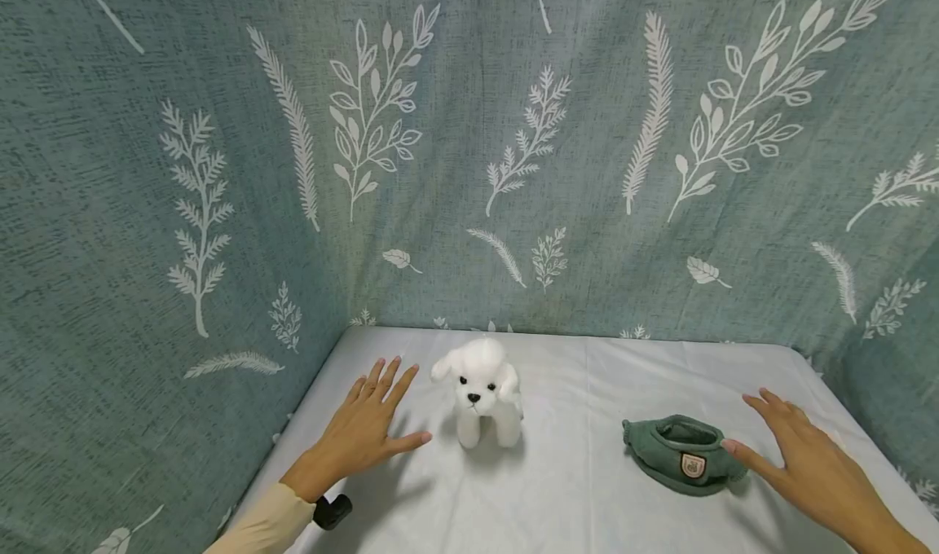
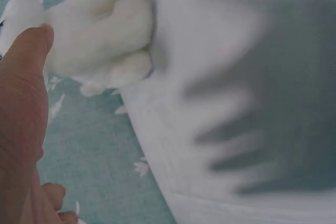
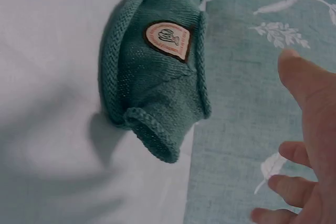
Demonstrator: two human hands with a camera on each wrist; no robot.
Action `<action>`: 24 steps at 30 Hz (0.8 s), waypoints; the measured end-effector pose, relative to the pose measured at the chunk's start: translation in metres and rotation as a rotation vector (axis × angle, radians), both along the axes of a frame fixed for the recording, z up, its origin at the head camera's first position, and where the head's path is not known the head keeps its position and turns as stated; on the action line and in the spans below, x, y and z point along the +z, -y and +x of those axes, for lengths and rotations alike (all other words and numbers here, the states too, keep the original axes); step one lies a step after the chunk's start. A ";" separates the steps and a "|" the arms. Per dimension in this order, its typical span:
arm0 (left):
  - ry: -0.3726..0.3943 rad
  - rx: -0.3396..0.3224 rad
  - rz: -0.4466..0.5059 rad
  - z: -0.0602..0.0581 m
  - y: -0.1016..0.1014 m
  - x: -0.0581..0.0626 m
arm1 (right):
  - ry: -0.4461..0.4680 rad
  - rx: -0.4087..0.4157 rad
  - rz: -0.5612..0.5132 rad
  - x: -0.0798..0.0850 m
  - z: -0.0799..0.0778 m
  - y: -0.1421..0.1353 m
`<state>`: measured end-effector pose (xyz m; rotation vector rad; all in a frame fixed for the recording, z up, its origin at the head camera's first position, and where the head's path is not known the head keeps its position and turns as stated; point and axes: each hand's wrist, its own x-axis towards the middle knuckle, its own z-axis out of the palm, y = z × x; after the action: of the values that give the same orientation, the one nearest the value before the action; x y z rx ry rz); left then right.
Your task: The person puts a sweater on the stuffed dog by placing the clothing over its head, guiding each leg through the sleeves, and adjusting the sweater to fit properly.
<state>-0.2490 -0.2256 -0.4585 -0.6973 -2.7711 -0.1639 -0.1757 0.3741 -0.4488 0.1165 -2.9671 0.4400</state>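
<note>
A white plush dog (image 1: 480,387) stands upright on the white-covered table, facing the head camera. To its left, my left hand (image 1: 367,428) hovers with fingers spread, apart from the dog. Further right lies a small green knitted sweater (image 1: 663,456) with a pinkish badge on its front; its neck hole faces up. My right hand (image 1: 814,464) is just to the right of the sweater, fingers extended and holding nothing. In the right wrist view the sweater (image 3: 157,72) shows a rolled hem and a short sleeve. The left wrist view has the plush dog (image 2: 100,35) beyond my thumb.
Green-blue curtains (image 1: 455,171) with white leaf prints enclose the table (image 1: 565,489) at the back and both sides. A black strap piece (image 1: 332,512) sits at my left wrist, below a cream sleeve (image 1: 267,521). Hand shadows fall on the cloth.
</note>
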 end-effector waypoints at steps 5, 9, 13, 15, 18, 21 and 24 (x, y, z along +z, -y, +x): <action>0.037 0.004 0.058 0.001 -0.003 0.000 | 0.036 -0.043 -0.006 0.002 0.000 0.001; 0.104 0.052 0.107 0.002 -0.006 0.001 | -0.007 -0.029 -0.014 0.000 0.003 0.001; 0.163 0.083 0.149 0.000 -0.011 0.002 | 0.033 -0.009 -0.035 0.000 0.003 0.000; 0.193 0.071 0.173 -0.001 -0.013 0.001 | 0.080 -0.002 -0.051 -0.002 0.003 -0.001; 0.240 0.028 0.206 -0.003 -0.016 0.000 | 0.127 0.008 -0.078 -0.006 0.004 -0.001; 0.289 -0.027 0.240 -0.003 -0.018 -0.002 | 0.138 0.018 -0.104 -0.011 0.006 0.000; 0.328 -0.079 0.266 -0.002 -0.022 -0.003 | 0.150 0.016 -0.142 -0.015 0.008 0.001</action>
<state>-0.2511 -0.2039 -0.4618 -0.7671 -2.9430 -0.7074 -0.1676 0.3733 -0.4643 0.0961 -3.0692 0.6877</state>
